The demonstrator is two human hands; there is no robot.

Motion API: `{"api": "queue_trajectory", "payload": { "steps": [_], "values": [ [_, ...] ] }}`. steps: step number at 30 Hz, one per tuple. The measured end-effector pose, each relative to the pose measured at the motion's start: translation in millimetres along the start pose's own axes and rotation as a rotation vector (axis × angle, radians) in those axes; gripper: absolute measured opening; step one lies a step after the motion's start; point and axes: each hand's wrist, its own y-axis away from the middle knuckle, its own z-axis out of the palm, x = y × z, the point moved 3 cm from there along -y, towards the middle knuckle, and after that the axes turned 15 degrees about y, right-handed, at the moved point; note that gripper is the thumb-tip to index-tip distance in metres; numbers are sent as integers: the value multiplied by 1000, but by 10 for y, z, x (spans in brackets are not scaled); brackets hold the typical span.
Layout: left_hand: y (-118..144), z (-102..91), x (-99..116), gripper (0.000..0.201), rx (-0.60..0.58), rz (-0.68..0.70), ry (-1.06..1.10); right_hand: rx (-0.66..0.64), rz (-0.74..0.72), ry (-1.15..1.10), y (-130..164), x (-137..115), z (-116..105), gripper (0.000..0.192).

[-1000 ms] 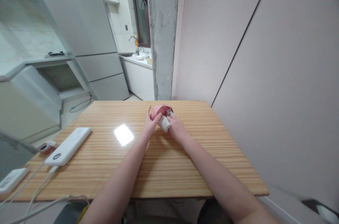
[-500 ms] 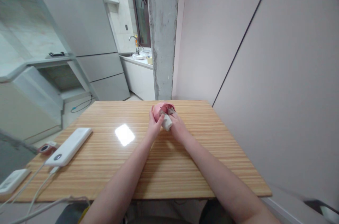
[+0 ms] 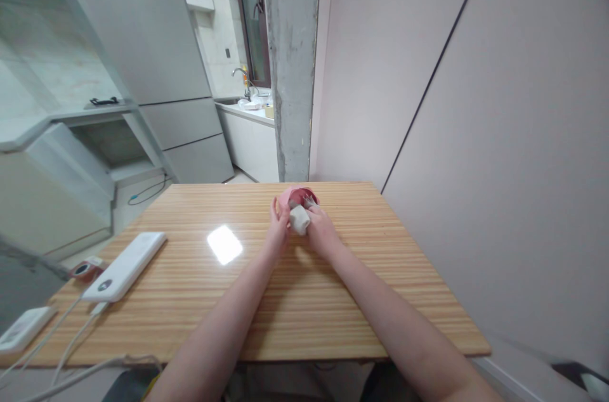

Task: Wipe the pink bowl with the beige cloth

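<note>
Both of my hands meet over the far middle of a wooden table (image 3: 333, 300). My left hand (image 3: 278, 229) cups the left side of a small pink bowl-like object (image 3: 297, 196) with a dark red inside. My right hand (image 3: 321, 229) holds a small white wad (image 3: 299, 220), paper or cloth, pressed against the pink object's near side. Something thin and grey pokes out at the rim; I cannot tell what it is.
A white power bank (image 3: 124, 265) with a cable lies at the table's left, a small red item (image 3: 82, 269) beside it, and another white device (image 3: 21, 329) at the near left edge. A concrete pillar (image 3: 291, 59) and fridge (image 3: 152, 59) stand beyond. A wall runs along the right.
My hands have drawn closer together around the pink object, which has shifted slightly right. The white wad now sits more squarely against it.
</note>
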Motion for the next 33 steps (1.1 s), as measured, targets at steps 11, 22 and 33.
{"api": "queue_trajectory", "payload": {
  "steps": [11,22,33],
  "values": [
    [0,-129,343,64,-12,300,-382,-63,-177,58,-28,-8,92,19],
    [-56,-149,395,49,-38,318,-321,-1,-241,72,-5,-82,10,19],
    [-39,-97,192,75,87,145,-123,33,-156,20,15,-40,79,14]
  ]
}}
